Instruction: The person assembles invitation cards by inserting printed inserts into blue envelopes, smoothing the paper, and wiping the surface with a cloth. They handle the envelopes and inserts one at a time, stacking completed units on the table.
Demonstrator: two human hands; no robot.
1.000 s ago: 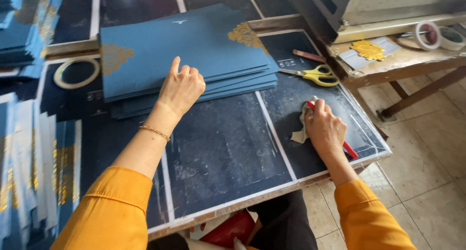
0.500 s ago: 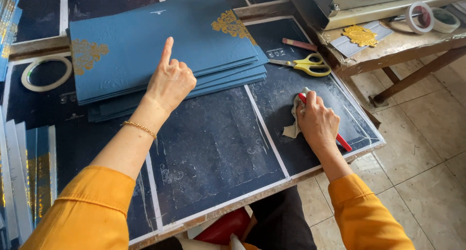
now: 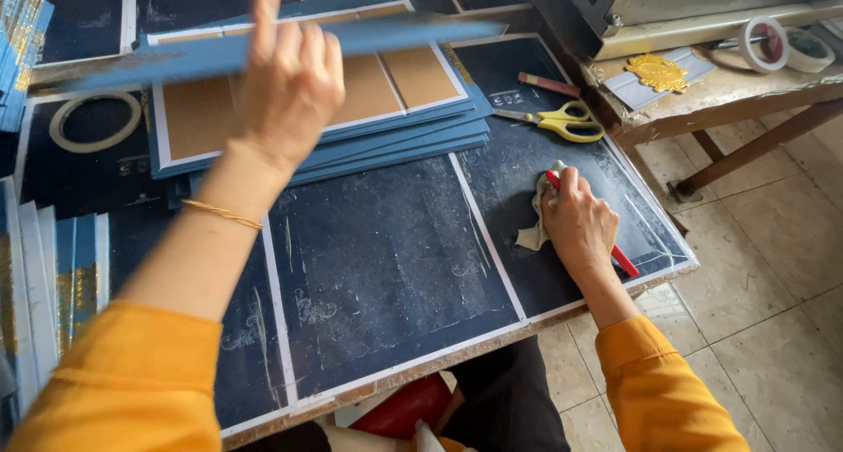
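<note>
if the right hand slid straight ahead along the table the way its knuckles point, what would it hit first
Probably the yellow-handled scissors. The right hand, closed on a cloth and a red tool, points up the dark table toward them; depth is unclear.

Bookbinding workshop: stacked blue covers (image 3: 386, 140), scissors (image 3: 558, 122), tape rolls (image 3: 762, 43)

Matt blue card cover (image 3: 263, 52), brown-lined.

Your left hand (image 3: 290, 83) lifts a blue cover (image 3: 263, 48) above the blue stack (image 3: 386, 140), while your right hand (image 3: 578, 224) rests on a cloth (image 3: 536, 232) and red-handled tool (image 3: 625, 260) near yellow scissors (image 3: 558, 122).
</note>
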